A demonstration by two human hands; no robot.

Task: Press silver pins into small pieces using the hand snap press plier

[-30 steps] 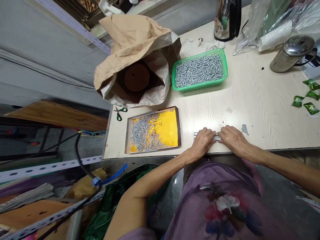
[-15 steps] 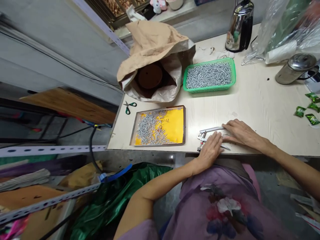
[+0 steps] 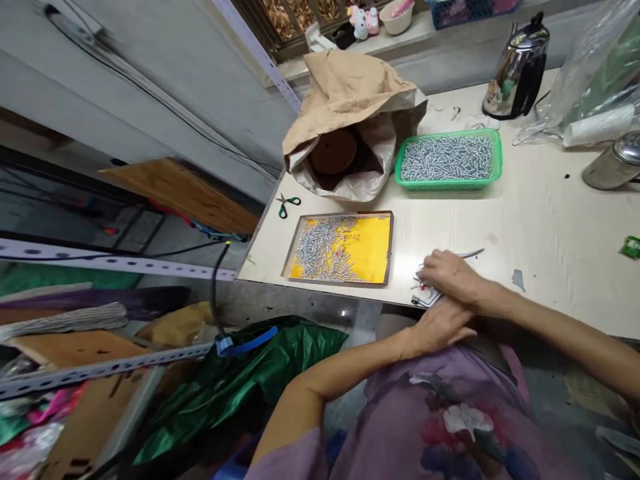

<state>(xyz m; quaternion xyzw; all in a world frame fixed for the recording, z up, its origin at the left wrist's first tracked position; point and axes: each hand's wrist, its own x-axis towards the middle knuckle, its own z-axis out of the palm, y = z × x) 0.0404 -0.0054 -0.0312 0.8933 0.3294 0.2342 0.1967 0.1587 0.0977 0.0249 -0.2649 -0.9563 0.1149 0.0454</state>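
My right hand (image 3: 450, 275) lies on a metal spring tool (image 3: 436, 288) near the table's front edge, fingers curled over it. One thin metal arm of the tool (image 3: 473, 253) sticks out to the right of the hand. My left hand (image 3: 441, 325) sits just below the table edge, over my lap, under the right wrist; its fingers are hidden. A brown tray with a yellow sheet (image 3: 367, 248) holding several loose screws lies left of my hands. A green basket (image 3: 448, 160) full of screws stands farther back.
An open brown paper sack (image 3: 350, 113) stands at the table's back left, green-handled scissors (image 3: 287, 203) beside it. A kettle (image 3: 519, 67), plastic bags (image 3: 590, 73) and a steel pot (image 3: 613, 163) sit at the back right. Perforated metal rails (image 3: 110, 263) and green fabric (image 3: 240, 380) lie left, below the table.
My left hand has slid off the table toward my lap. My right hand has moved left onto the metal tool, which now lies nearer the table edge. The view has shifted left.
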